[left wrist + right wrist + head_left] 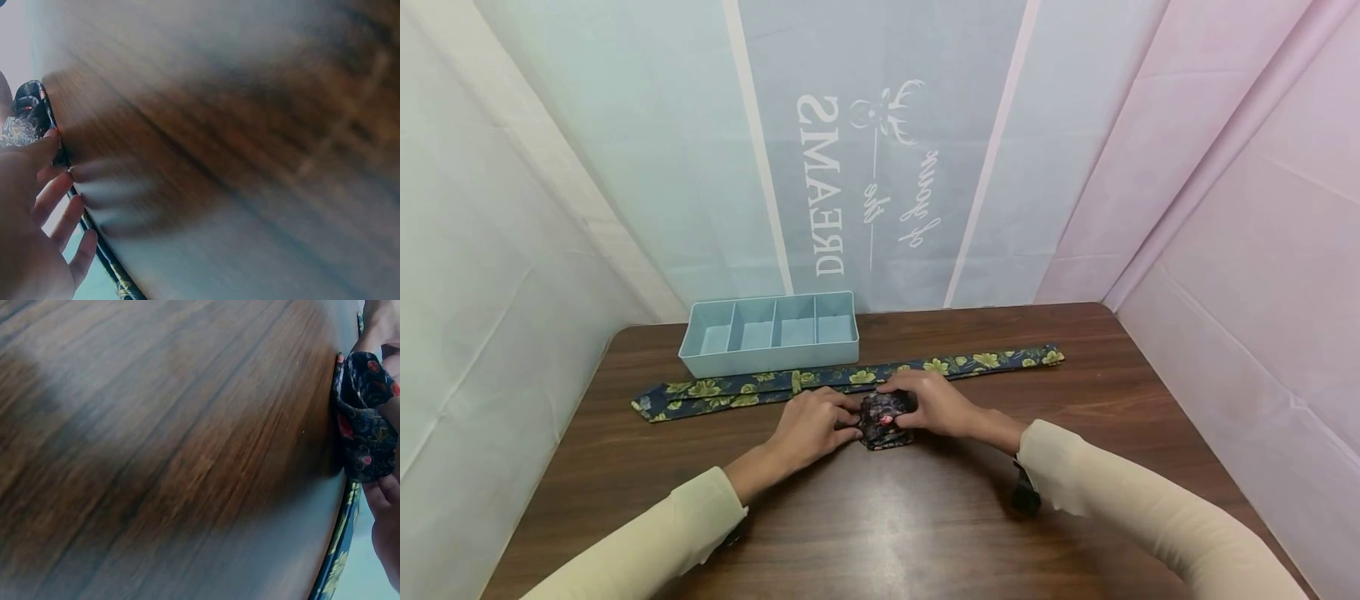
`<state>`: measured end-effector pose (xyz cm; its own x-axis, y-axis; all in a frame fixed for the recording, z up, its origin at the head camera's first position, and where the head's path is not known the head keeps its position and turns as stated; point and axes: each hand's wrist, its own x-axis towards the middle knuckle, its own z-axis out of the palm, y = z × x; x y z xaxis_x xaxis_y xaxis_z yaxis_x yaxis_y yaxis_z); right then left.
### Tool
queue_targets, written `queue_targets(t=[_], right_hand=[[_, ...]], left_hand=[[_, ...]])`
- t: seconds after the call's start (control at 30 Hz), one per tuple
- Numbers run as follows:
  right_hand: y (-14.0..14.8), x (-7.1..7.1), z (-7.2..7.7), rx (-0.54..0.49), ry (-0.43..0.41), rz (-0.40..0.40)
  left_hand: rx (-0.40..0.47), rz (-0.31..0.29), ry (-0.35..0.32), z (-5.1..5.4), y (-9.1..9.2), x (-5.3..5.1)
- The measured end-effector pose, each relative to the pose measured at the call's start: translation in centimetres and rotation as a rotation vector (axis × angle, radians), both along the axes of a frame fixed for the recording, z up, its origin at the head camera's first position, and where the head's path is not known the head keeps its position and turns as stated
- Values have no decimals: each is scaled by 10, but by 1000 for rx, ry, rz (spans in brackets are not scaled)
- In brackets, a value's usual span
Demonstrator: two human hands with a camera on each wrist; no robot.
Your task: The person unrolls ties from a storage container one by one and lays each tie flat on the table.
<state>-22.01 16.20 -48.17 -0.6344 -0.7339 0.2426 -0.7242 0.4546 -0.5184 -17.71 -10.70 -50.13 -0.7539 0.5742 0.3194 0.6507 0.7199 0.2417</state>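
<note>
Left hand [811, 423] and right hand [942, 406] — fingers curved, partly closed — grip opposite sides of a folded dark floral cloth [880, 427] on the bench [880, 533]; beyond, a yellow-flowered tie [861, 377], then a four-compartment blue tray [775, 360].

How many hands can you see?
2. The left hand is at the left side of the dark cloth, and the right hand is at its right side. I see no others.
</note>
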Motion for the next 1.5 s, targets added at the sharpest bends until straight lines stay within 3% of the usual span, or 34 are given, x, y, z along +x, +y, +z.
queue_targets(t=[0.33,0.47,0.73,1.0,1.13,1.3,1.5], right_hand=[[17,-5,-9,-99,-44,-48],[19,-6,-11,-105,-37,-36],[21,-3,-10,-102,-16,-70],[26,-2,-14,-86,-61,-114],[28,-1,-13,-93,-95,-127],[29,1,-11,-113,-116,-113],[34,0,-4,-51,-62,-13]], left_hand=[[1,-1,18,-2,3,-2],[-8,6,-6,-2,1,-1],[-42,-54,-45,3,-4,-1],[-7,-38,-17,7,0,-1],[35,-82,12,10,6,-3],[10,-164,-5,10,16,-2],[-63,-235,-1,9,22,-2]])
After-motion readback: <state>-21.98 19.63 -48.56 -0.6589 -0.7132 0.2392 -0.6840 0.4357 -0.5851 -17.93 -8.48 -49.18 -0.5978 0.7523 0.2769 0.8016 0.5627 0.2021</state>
